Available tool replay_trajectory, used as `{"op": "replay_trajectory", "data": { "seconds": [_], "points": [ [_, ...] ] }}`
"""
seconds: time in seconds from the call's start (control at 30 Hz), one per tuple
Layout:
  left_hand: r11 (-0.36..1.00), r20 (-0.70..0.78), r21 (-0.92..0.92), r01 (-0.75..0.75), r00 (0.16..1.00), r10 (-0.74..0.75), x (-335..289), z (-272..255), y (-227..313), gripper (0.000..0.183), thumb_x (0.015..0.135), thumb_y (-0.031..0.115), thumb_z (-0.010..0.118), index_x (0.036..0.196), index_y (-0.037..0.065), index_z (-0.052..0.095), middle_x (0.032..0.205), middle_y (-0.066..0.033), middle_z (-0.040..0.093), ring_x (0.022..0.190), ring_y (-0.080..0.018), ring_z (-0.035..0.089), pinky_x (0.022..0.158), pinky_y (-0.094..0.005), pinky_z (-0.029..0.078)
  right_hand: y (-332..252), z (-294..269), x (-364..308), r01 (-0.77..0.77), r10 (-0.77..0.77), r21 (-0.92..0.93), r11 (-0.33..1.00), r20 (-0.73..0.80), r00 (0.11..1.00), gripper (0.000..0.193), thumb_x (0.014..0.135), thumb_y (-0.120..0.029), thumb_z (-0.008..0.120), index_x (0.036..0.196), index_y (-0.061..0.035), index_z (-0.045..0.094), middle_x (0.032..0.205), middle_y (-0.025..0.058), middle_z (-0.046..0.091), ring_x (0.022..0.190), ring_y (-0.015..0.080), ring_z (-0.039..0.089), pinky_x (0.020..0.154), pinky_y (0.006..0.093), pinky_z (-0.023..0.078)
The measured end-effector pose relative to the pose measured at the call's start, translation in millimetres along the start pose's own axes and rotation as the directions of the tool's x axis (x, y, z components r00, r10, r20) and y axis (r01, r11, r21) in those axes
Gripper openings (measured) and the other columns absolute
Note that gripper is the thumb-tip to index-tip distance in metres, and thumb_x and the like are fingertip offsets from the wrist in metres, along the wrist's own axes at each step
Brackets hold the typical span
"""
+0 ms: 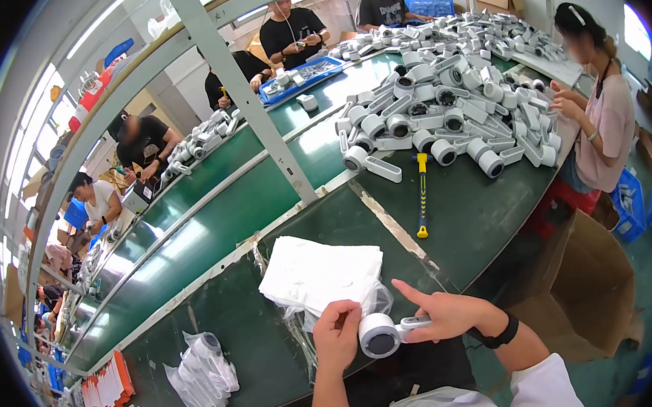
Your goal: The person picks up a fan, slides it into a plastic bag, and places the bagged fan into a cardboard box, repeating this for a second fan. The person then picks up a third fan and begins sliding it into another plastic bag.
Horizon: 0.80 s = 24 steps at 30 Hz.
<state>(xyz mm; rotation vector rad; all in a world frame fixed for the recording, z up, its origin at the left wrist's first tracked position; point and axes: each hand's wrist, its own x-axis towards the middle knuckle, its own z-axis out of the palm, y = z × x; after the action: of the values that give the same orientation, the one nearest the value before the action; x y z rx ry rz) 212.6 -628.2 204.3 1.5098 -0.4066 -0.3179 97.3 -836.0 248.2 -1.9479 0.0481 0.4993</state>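
Note:
My right hand (450,318) grips a white device with a round, grey-ringed head (379,336) by its short flat arm; the index finger points out along the far side. Close to that head, my left hand (337,331) has its fingers curled together in a pinch. What they hold, if anything, is hidden. Clear plastic film (374,298) shows just beyond the left fingertips, at the edge of a stack of white plastic bags (325,271) on the dark green table.
A yellow-and-black hammer (422,199) lies beyond the bags, before a big heap of similar devices (454,106). Bagged devices (204,376) and orange-edged cards (109,385) lie at left. A metal post (250,100) rises beside the conveyor. A cardboard box (585,282) stands right; co-workers sit around.

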Motion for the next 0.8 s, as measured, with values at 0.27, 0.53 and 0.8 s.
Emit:
{"op": "replay_trajectory", "data": {
  "seconds": [0.27,0.53,0.8],
  "points": [
    [0.979,0.186,0.172,-0.11,0.979,0.078,-3.7,-32.7,9.7,0.008,0.086,-0.002,0.066,0.094,0.0,0.065,0.091,-0.0043,0.063,0.08,-0.0114,0.059,0.071,-0.0235,0.048,-1.8,-10.8,26.1,-0.027,0.017,0.051,0.998,0.181,0.983,0.074,0.092,-0.035,0.062,0.154,-0.0196,0.023,0.09,0.0049,0.067,0.064,0.0114,0.061,0.063,0.0256,0.053],
    [0.852,0.049,0.364,-0.376,0.921,0.386,-8.3,-22.3,18.3,0.009,0.084,-0.003,0.066,0.092,0.001,0.065,0.089,-0.0108,0.064,0.078,-0.022,0.062,0.068,-0.0281,0.049,-3.0,21.6,21.8,0.051,-0.071,-0.11,0.993,-0.18,0.981,0.06,0.092,-0.037,0.061,0.146,-0.0215,0.042,0.079,0.0131,0.066,0.06,0.0244,0.063,0.063,0.0344,0.052],
    [0.627,0.368,0.467,-0.624,0.781,0.504,-21.6,6.3,22.8,0.022,0.074,-0.009,0.065,0.094,0.002,0.066,0.093,-0.012,0.063,0.081,-0.0313,0.063,0.067,-0.0357,0.052,3.6,45.8,26.5,0.051,-0.111,-0.136,0.989,-0.48,0.87,0.066,0.089,-0.032,0.063,0.146,-0.0155,0.033,0.074,0.0223,0.064,0.068,0.0418,0.063,0.064,0.0457,0.05]
  ]
}}
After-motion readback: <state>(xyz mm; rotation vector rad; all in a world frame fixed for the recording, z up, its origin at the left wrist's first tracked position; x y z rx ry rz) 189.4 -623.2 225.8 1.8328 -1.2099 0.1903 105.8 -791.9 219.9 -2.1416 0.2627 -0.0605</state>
